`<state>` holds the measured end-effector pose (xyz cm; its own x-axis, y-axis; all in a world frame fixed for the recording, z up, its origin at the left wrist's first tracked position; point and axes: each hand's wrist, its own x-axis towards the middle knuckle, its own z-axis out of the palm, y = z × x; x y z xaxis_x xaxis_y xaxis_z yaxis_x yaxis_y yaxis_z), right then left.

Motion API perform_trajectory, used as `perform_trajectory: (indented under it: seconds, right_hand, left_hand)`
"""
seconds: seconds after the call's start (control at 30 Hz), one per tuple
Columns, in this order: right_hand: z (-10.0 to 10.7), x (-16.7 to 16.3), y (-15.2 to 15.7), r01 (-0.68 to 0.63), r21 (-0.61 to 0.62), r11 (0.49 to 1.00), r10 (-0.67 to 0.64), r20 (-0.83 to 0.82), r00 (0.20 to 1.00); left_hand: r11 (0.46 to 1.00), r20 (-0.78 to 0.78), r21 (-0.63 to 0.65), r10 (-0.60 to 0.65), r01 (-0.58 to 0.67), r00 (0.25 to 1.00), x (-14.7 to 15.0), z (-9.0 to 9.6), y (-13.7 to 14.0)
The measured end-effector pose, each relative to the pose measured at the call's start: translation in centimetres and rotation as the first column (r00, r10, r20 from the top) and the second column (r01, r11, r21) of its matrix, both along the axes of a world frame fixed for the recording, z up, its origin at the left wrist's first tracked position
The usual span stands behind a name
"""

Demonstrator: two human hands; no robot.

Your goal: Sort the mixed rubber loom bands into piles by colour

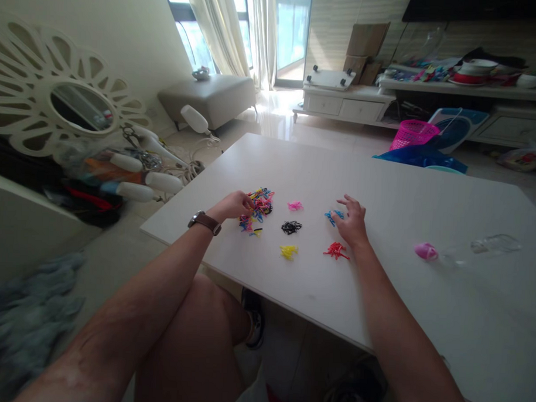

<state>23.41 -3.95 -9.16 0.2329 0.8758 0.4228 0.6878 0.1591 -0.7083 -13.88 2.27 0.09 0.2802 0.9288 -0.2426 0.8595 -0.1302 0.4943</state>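
A mixed pile of small, thin coloured pieces (262, 204), too small to name exactly, lies on the white table (382, 196). My left hand (235, 205) reaches into the pile's left side, fingertips drawn together; what they hold is hidden. My right hand (352, 220) is over the small blue heap (333, 217), its fingers apart and partly covering it. Sorted by colour, other heaps lie between and in front of my hands: pink (295, 206), black (291, 227), yellow (288, 252) and red (337, 251).
To the right on the table are a pink-purple object (425, 251) and a clear bottle-like container (497, 244) on its side. White lamp arms (163, 182) stand off the table's left edge. Beyond the far edge is a pink basket (413, 134).
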Motion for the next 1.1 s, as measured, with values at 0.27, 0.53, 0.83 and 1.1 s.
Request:
perform_trajectory:
  seconds: [0.27,0.53,0.83,1.1]
  right_hand:
    - [0.1,-0.1,-0.1,0.008,-0.018,1.0,-0.008,-0.007,1.0]
    - [-0.1,-0.1,0.0,-0.006,0.012,1.0,0.006,-0.013,1.0]
    - [0.1,-0.2,0.0,0.002,0.007,1.0,-0.002,-0.003,1.0]
    - [0.3,-0.2,-0.1,0.003,0.001,1.0,-0.003,-0.005,1.0]
  left_hand:
    - [1.0,-0.048,-0.021,-0.015,0.014,0.999,1.1,0.1,-0.4]
    - [1.0,-0.067,0.02,-0.019,0.02,0.998,1.5,0.1,-0.6]
    - [1.0,-0.05,-0.014,0.003,-0.004,0.999,1.6,0.3,-0.6]
    - [0.999,-0.063,-0.029,-0.02,0.019,0.998,1.4,0.2,-0.3]
